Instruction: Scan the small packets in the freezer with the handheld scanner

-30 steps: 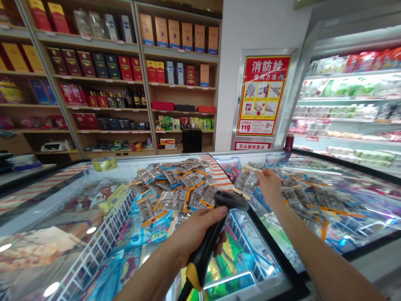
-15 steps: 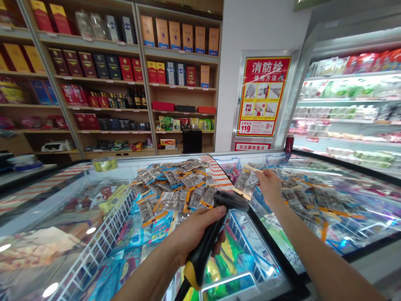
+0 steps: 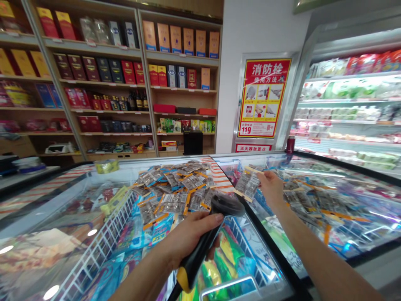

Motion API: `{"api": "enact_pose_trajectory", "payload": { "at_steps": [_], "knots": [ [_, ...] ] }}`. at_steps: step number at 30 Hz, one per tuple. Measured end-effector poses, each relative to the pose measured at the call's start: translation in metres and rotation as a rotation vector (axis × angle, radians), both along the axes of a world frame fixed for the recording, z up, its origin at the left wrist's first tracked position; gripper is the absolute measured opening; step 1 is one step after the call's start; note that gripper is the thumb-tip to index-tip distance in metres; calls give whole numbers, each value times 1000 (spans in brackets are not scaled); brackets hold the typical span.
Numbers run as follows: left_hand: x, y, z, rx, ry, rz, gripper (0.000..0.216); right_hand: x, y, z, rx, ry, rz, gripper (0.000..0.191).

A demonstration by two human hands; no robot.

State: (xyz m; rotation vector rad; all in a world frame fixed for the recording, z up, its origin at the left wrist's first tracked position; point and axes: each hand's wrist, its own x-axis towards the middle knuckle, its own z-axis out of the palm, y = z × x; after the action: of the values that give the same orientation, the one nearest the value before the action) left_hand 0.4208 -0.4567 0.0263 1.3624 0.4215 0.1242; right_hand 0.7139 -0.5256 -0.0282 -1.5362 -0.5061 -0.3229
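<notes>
My left hand [image 3: 196,234] is wrapped round the handle of a black barcode scanner [image 3: 203,242] with a yellow base and a cable; its head tilts toward the right. Pinched at its right edge, a small clear packet [image 3: 248,182] with a pale border hangs from my right hand [image 3: 272,187]. The packet is just beyond the scanner head, apart from it. Behind the scanner lies a heap of similar packets [image 3: 175,184] with orange and blue edges, on the freezer's glass top. More such packets [image 3: 316,200] lie to the right of my right hand.
Under the glass of the chest freezer [image 3: 266,238] are a white wire basket [image 3: 94,246] and green and yellow bags [image 3: 216,267]. A roll of tape [image 3: 107,166] sits at the far left edge, a dark red can [image 3: 290,144] at the far right. Shelves of boxes [image 3: 188,54] stand behind.
The scanner in my left hand has shifted slightly left and down, its head a little farther from the packet. My right hand holds the packet in nearly the same place.
</notes>
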Motion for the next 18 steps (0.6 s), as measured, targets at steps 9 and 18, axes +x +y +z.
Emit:
{"api": "enact_pose_trajectory", "payload": {
  "at_steps": [9,18],
  "knots": [
    [2,9,-5,31,-6,2,40,-1,-1,2,16,9,-4,26],
    [1,9,-4,22,-38,-3,39,2,-1,-1,6,-30,-2,26]
  ]
}}
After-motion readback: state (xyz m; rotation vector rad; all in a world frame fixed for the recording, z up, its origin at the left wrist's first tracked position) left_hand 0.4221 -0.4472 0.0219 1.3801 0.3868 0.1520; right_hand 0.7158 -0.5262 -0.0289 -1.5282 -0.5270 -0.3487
